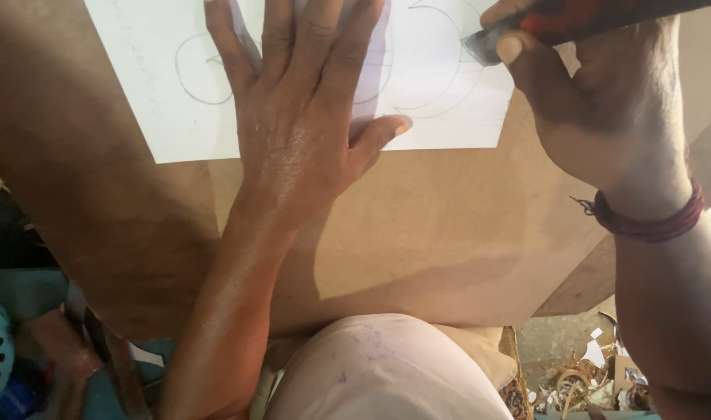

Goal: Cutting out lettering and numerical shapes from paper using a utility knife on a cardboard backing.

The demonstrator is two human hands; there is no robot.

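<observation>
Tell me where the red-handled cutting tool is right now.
In the head view, the cutting tool sits at the top right, gripped in the right hand, its tip on the white paper's right edge.

White paper, pencilled curves, flat on board.

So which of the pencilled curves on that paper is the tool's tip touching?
The large curved outline at the sheet's right end, where the right hand holds the cutter. The smaller loop lies left of the flat left hand.
</observation>
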